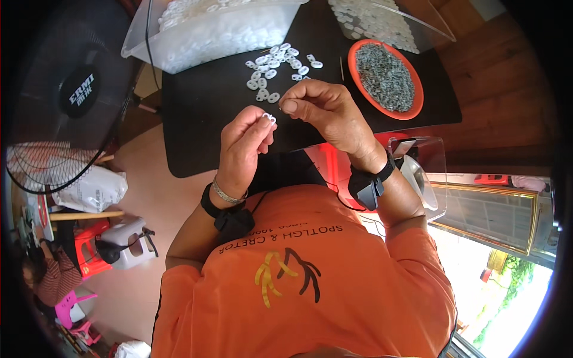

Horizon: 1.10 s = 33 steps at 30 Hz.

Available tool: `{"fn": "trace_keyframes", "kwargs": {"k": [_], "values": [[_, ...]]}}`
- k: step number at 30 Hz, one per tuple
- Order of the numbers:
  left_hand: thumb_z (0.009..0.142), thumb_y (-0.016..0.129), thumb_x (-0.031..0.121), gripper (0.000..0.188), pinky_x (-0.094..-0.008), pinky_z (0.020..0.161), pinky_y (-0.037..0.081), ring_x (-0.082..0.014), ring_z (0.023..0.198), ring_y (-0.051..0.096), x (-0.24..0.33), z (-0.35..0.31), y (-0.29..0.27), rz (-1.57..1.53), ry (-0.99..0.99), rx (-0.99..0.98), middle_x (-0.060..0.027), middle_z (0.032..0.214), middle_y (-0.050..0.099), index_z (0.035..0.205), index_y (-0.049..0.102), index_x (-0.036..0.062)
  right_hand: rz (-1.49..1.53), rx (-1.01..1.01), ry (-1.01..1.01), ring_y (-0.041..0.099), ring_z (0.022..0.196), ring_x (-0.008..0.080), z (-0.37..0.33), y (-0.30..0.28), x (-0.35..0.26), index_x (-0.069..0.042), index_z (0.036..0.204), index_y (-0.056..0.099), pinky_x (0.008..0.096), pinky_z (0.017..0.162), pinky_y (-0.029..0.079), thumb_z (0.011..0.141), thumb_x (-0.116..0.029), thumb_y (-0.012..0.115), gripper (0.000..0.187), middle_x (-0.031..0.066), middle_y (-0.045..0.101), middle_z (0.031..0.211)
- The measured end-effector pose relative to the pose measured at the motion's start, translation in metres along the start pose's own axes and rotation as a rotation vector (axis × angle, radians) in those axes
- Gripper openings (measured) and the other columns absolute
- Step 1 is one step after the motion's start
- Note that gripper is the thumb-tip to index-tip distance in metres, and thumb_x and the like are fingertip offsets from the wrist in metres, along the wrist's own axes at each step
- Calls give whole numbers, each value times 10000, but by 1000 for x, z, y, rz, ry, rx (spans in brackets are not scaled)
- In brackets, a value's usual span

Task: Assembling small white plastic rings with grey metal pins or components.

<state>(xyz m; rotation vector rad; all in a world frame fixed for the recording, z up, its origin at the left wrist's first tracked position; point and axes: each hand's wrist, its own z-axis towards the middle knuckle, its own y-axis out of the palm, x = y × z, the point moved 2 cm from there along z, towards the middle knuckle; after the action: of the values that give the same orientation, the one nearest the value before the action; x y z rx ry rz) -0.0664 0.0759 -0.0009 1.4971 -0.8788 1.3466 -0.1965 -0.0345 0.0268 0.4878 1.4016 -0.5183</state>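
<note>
Over the near part of the black table (200, 134), my left hand (240, 137) grips a small white plastic piece with two round openings (270, 119) between thumb and fingers. Close by on the right, my right hand (331, 116) is closed in a pinch at thumb and forefinger. Whatever sits in that pinch is too small to name. Beyond both hands lies a loose scatter of similar white two-hole pieces (271, 74). An orange bowl (419, 89) on the right is filled with small grey metal-looking parts (385, 77).
A translucent bin (179, 58) heaped with white pieces stands at the far left of the table, another clear bin (427, 18) at the far right. A black fan (71, 53) is at left. Stools (128, 244) and another person's striped sleeve (59, 280) show lower left.
</note>
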Motion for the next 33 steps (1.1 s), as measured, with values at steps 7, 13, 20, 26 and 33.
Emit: {"fn": "trace_keyframes", "kwargs": {"k": [7, 13, 20, 26, 33], "values": [[954, 500, 206, 241, -205, 523, 341, -51, 575, 417, 3, -4, -3, 57, 43, -8, 2, 661, 505, 825, 565, 13, -84, -83, 52, 535, 762, 67, 7, 9, 11, -3, 905, 635, 217, 706, 453, 920, -120, 613, 120, 1, 618, 817], [949, 495, 225, 238, -200, 535, 329, -58, 581, 419, 2, -6, -8, 82, 14, -14, 9, 672, 509, 835, 566, 28, -75, -122, 60, 535, 764, 69, 7, 13, 12, 5, 907, 626, 219, 715, 457, 925, -102, 597, 112, 3, 615, 819], [939, 514, 165, 205, -197, 510, 344, -43, 574, 425, -1, -5, -11, 46, 3, -8, 3, 678, 517, 821, 565, 5, -152, -126, 45, 518, 753, 63, 7, 9, 7, 11, 903, 619, 218, 695, 446, 927, -82, 584, 103, -1, 601, 809], [933, 518, 149, 194, -196, 504, 340, -39, 577, 428, -1, -5, -11, 70, -13, -21, 6, 680, 520, 813, 565, 5, -192, -136, 14, 505, 735, 52, 6, 11, 8, 14, 905, 618, 213, 667, 435, 921, -66, 584, 89, -5, 597, 794], [927, 519, 133, 185, -209, 505, 331, -48, 573, 410, -3, -5, -10, 127, 24, -16, 7, 671, 512, 810, 553, -6, -391, -87, -92, 493, 657, 48, 4, 16, 3, 11, 871, 616, 218, 572, 412, 886, -42, 597, 58, 11, 589, 729]]}}
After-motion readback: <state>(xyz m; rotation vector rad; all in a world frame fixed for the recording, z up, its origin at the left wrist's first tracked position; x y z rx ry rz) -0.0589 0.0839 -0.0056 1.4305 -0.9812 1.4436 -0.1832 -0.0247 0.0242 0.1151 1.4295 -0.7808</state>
